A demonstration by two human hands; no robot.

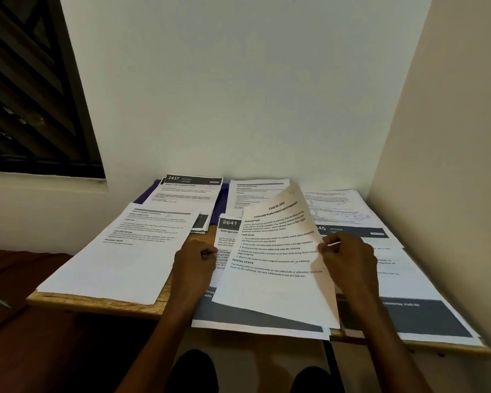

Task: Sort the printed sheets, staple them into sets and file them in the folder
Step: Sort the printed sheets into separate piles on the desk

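Observation:
My right hand (347, 258) pinches the right edge of a printed sheet headed "TASK ID: 2939" (275, 268) and holds it tilted up over the table. Beside its left edge my left hand (194, 260) lies with fingers curled, on or at the sheet numbered 2641 (228, 226); what it grips is hidden. More printed sheets lie around: a pile at the left (119, 256), a sheet numbered 2437 (190, 190) at the back, another white sheet (255, 194) behind the raised one, and sheets at the right (403, 279). A purple folder (220, 205) shows under the back sheets.
The small wooden table (97, 303) stands in a corner, with a wall behind and a wall (451, 137) close on the right. A dark window (31, 89) is at the upper left. My knees (193, 370) show below the table's front edge.

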